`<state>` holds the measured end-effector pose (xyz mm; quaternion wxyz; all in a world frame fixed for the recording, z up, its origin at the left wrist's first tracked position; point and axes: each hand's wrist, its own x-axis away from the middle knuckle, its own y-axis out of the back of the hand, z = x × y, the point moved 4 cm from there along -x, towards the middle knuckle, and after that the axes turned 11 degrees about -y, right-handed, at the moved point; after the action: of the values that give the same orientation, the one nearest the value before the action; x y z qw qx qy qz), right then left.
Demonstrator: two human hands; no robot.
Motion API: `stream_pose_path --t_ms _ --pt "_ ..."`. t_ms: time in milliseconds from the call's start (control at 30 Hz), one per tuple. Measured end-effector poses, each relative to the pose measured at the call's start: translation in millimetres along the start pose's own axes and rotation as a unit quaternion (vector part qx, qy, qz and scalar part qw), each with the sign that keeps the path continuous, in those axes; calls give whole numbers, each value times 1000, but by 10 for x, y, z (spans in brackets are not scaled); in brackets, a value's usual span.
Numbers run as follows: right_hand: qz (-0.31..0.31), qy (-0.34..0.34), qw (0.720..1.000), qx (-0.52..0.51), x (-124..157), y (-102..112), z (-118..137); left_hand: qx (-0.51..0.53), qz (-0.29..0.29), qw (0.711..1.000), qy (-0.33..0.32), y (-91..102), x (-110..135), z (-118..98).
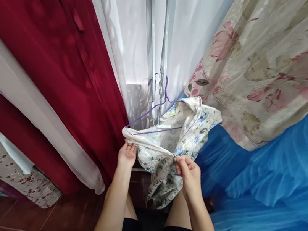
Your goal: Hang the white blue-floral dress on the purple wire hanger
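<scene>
A purple wire hanger (155, 109) hooks up in front of the pale hanging cloth. Draped on it is a white garment (194, 137) with blue and yellow flowers, its opening facing me and its lower part hanging down in folds. My right hand (190, 171) pinches the pale edge of that opening between thumb and fingers. On the other side, my left hand (127, 154) is palm up, its fingers curled against the garment's edge below the hanger's left end. Its fingertips are partly hidden by the fabric.
Dark red cloth (71, 64) and white cloth (118, 21) hang at left and centre. To the right are a sheer rose-print cloth (272, 75) and ruffled blue tulle (270, 187). Brown-red floor tiles (69, 215) show below.
</scene>
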<state>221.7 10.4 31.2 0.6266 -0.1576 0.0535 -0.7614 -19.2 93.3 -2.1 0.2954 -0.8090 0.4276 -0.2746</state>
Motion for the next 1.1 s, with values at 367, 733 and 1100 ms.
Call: stream_pose_path --t_ms 367,733,1100 --pt "-136 -35 979 -145 -137 973 -268 -222 174 957 -62 -83 662 456" --pt "-156 11 985 72 -45 1098 -503 -178 377 909 24 -632 1471 485" --pt "195 -203 957 -69 220 164 -526 -250 357 899 40 -273 1440 -142"
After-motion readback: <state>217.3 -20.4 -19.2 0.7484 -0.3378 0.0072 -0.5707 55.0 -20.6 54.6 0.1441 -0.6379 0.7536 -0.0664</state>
